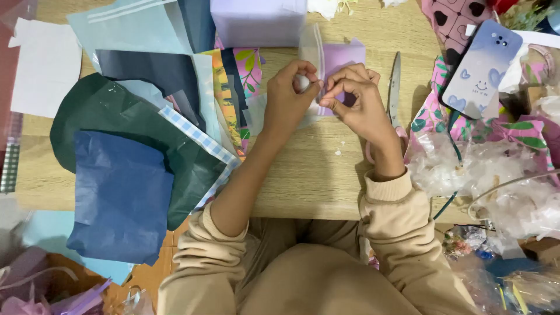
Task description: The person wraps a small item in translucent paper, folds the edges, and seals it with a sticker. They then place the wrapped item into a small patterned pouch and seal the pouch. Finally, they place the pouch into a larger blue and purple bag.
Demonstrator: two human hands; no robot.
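Pinching a small white ball (301, 82), the left hand (289, 93) and right hand (356, 99) meet; untouched silver scissors (395, 81) lie at three o'clock.

A pale wooden table (303, 181) carries the clutter — dark blue paper (119, 198) and green paper (116, 125) at left; scissors (395, 81), a phone (481, 64) and crumpled clear plastic (466, 166) at right.

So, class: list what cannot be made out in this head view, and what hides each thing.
- Small white object: mostly covered by the left hand fingers; kind unclear.
- Scissors: handles hidden behind the right hand and wrist.
- Phone case: lower end lost among floral paper.
- Lilac box: cut off by top edge.
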